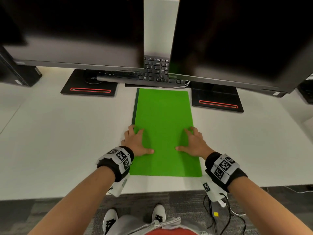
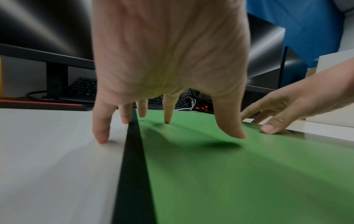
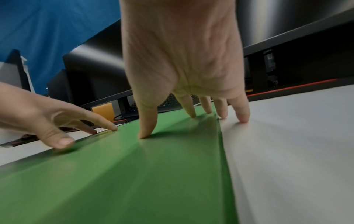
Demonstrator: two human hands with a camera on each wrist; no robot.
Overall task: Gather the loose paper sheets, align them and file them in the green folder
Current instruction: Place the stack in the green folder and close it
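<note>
The green folder [image 1: 165, 116] lies closed and flat on the white desk [image 1: 67, 141], its dark spine [image 1: 135, 106] on the left. My left hand [image 1: 136, 141] rests on the folder's left side with fingers spread. The thumb and two fingers touch the cover, and the outer fingers [image 2: 101, 133] reach over the spine [image 2: 132, 166] onto the desk. My right hand [image 1: 193, 141] presses the right side the same way, its outer fingers [image 3: 242, 115] on the desk past the folder's edge [image 3: 220, 136]. No loose paper sheets are visible.
Two dark monitors [image 1: 76, 31] [image 1: 245, 39] overhang the back of the desk, their black bases [image 1: 89, 85] [image 1: 216, 99] flanking the folder's far end. A black keyboard [image 1: 152, 72] lies behind it. The desk's front edge [image 1: 160, 190] is near my wrists, with cables [image 1: 220, 214] on the floor.
</note>
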